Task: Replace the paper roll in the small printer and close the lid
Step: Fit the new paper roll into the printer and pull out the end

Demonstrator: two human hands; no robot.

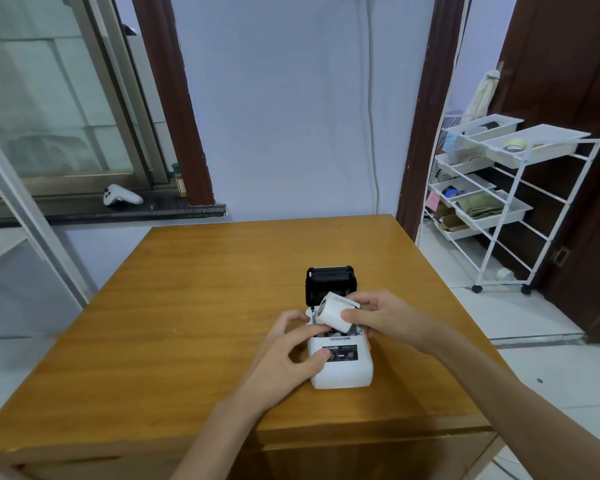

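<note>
A small white printer (343,370) sits on the wooden table (194,306), right of centre. Its black lid (329,282) stands open and upright at the far side. My right hand (385,318) holds a white paper roll (333,311), tilted, just above the open paper bay, with a loose paper end sticking out toward the right. My left hand (291,355) grips the printer's left side, thumb resting on the black front panel and fingers at the bay's left edge. The inside of the bay is mostly hidden by the roll and my fingers.
A white wire shelf cart (506,202) with trays stands on the floor to the right. A white game controller (122,195) and a small bottle (180,181) rest on the dark window sill at the back left. A wall rises behind the table.
</note>
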